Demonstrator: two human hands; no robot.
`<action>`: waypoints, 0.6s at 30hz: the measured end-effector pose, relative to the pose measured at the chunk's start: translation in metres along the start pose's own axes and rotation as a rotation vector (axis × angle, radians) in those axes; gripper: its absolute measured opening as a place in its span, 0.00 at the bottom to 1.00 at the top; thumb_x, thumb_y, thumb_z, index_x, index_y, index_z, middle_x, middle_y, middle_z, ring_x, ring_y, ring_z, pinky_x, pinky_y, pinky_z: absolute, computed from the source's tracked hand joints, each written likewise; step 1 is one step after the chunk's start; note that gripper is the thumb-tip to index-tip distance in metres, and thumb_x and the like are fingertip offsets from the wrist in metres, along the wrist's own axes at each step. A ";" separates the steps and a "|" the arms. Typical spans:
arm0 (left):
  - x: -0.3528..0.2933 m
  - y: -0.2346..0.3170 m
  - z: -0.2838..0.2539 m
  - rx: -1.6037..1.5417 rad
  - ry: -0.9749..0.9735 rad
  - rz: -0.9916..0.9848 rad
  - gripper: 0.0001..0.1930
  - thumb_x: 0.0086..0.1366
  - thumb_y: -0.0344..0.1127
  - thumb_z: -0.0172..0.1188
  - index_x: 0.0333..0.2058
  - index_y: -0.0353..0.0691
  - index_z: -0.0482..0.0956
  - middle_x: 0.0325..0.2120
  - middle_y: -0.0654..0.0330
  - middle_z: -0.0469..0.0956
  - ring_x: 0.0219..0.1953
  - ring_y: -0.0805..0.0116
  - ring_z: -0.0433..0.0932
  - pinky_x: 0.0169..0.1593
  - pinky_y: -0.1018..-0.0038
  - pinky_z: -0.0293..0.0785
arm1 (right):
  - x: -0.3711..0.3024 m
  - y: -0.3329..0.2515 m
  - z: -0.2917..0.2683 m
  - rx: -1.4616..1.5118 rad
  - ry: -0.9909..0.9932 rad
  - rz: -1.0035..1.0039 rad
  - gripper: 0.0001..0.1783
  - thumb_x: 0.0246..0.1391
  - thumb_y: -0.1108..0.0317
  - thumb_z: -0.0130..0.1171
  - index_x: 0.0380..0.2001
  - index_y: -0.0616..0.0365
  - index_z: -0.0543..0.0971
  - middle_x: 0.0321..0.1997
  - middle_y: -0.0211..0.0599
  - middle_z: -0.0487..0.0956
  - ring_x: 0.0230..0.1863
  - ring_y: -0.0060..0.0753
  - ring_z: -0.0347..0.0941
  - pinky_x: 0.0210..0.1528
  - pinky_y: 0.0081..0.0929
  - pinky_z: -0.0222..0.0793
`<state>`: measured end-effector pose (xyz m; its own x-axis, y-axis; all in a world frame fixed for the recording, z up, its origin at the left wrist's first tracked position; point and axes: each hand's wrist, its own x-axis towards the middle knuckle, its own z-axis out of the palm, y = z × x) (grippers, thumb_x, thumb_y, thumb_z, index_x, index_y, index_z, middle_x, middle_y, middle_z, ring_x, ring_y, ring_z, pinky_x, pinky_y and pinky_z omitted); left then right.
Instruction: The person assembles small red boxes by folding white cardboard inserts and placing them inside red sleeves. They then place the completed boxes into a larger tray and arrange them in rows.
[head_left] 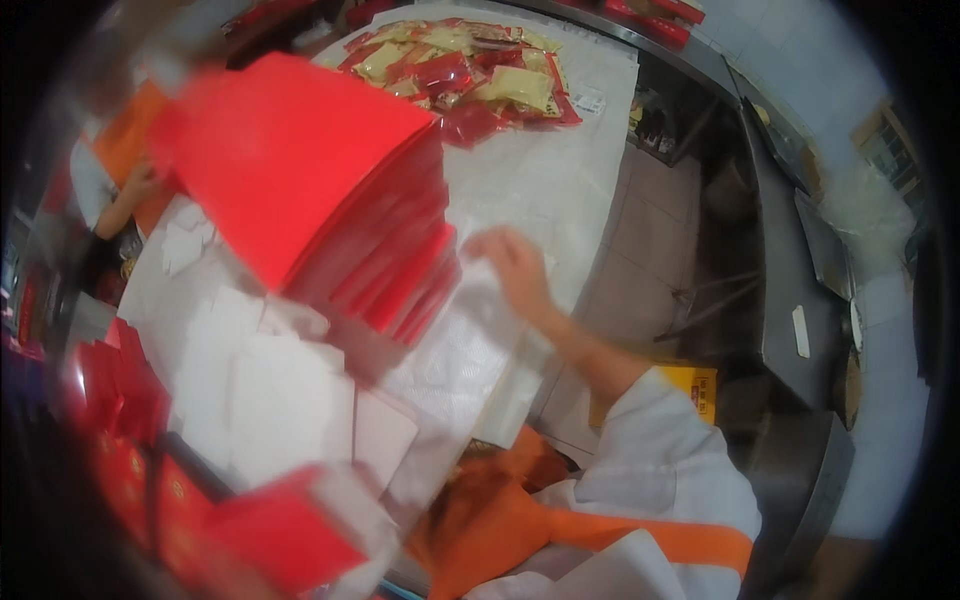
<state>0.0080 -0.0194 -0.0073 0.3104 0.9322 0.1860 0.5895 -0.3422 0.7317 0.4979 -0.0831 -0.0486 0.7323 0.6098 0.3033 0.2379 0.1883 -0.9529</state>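
A tall stack of flat red cardboard pieces stands on the white-covered table, its layers fanned unevenly on the right side. Close to the stack's right edge is my right hand, reaching in from the lower right. Its fingers bend toward the stack and are blurred, so I cannot tell whether they touch or hold anything. My left hand does not show. White box-like pieces lie in front of the stack. Nearer, a red box with a pale side tilts at the lower edge.
Red and cream sealed packets are heaped at the table's far end. On the far left a co-worker's hand is beside the stack. More red boxes sit at the left. A yellow box and a dark counter are on the right.
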 end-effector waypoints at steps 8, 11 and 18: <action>-0.014 -0.056 0.038 0.643 0.093 0.028 0.31 0.58 0.54 0.50 0.52 0.35 0.65 0.52 0.49 0.64 0.54 0.52 0.63 0.54 0.57 0.60 | 0.220 0.122 -0.045 -1.227 0.004 -0.211 0.37 0.44 0.54 0.58 0.57 0.48 0.57 0.57 0.43 0.62 0.55 0.47 0.60 0.54 0.42 0.58; -0.039 -0.045 0.044 0.390 0.146 -0.433 0.30 0.59 0.53 0.49 0.53 0.36 0.64 0.54 0.49 0.62 0.53 0.54 0.63 0.54 0.58 0.62 | 0.272 0.133 -0.015 -1.304 -0.324 -0.117 0.45 0.41 0.50 0.59 0.62 0.37 0.49 0.60 0.44 0.58 0.61 0.50 0.53 0.59 0.48 0.50; 0.000 0.062 0.073 -0.720 0.549 -0.623 0.22 0.63 0.39 0.49 0.54 0.39 0.60 0.49 0.51 0.64 0.51 0.63 0.66 0.50 0.69 0.67 | 0.294 0.159 -0.050 -0.934 -0.445 -0.193 0.39 0.41 0.53 0.58 0.57 0.40 0.54 0.51 0.47 0.68 0.55 0.45 0.62 0.56 0.40 0.57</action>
<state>0.0991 -0.0489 -0.0093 -0.3697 0.9044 -0.2130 -0.1008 0.1889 0.9768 0.7824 0.0874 -0.1103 0.3743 0.8959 0.2393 0.8616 -0.2406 -0.4468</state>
